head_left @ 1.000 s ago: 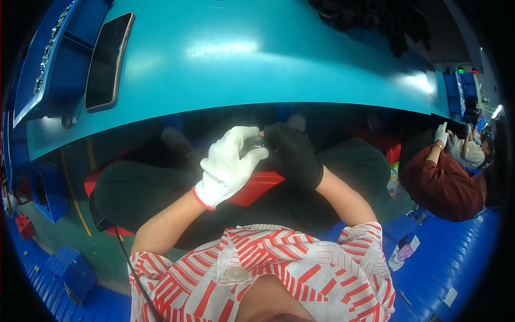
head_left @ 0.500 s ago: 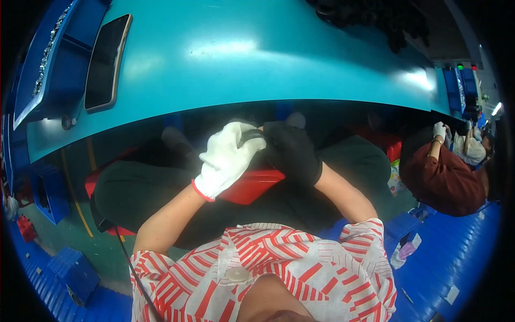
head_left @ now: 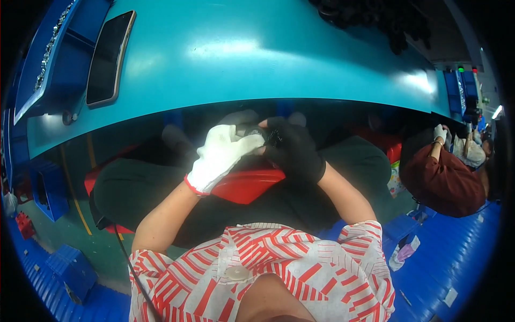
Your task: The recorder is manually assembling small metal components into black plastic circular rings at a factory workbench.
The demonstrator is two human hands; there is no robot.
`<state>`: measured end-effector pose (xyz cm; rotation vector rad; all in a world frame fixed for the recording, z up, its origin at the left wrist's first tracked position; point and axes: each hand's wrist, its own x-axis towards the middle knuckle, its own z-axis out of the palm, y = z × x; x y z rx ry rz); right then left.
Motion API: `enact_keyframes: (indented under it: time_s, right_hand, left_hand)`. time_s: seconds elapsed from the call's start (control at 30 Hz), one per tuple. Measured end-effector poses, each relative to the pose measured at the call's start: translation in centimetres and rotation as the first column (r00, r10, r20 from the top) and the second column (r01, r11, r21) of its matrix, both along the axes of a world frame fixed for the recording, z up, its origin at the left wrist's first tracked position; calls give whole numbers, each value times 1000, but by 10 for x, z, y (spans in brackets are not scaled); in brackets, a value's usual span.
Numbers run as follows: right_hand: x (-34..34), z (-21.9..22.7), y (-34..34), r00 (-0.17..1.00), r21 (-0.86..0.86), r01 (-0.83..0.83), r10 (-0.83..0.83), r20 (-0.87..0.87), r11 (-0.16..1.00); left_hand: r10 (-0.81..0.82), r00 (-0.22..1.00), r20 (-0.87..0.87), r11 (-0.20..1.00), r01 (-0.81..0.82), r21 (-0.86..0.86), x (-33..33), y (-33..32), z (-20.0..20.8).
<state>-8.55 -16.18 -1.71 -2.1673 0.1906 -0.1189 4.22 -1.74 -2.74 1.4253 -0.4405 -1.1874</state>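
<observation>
My left hand [head_left: 214,160], in a white knit glove with a red cuff, is closed with thumb and fingers on a small dark part [head_left: 253,131]. My right hand [head_left: 296,151] wears a black glove with bare fingertips showing. Its fingers are bent around the other side of the same part, so both hands meet over my lap, just below the table's near edge. Most of the part is hidden by the fingers; a glossy spot shows on it, but its exact kind is not clear.
On the turquoise table [head_left: 241,78] lie a phone [head_left: 110,59] at left and a heap of black parts [head_left: 375,21] at the back right. A blue bin [head_left: 70,64] holds shiny metal pieces. A co-worker in a dark red top [head_left: 445,180] sits at right.
My hands have drawn slightly apart and turned; the left has shifted a little left. More of the dark part shows between them.
</observation>
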Motion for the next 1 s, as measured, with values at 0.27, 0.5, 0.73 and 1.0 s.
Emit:
enact_keyframes:
  time_s: [0.27, 0.5, 0.73, 1.0]
  right_hand:
    - [4, 2, 4, 985, -397, 12, 57, 162, 918]
    - [-1, -1, 7, 989, -512, 10, 68, 132, 859]
    - [3, -3, 2, 995, -152, -65, 76, 64, 986]
    - [0, 0, 6, 998, -285, 64, -61, 19, 956]
  left_hand:
    - [16, 969, 246, 986, -56, 157, -17, 1, 4]
    - [-143, 883, 447, 976, 51, 211, -11, -2, 1]
    - [-249, 921, 299, 950, 173, 258, 3, -5, 20]
    - [-101, 992, 73, 983, 88, 159, -7, -1, 5]
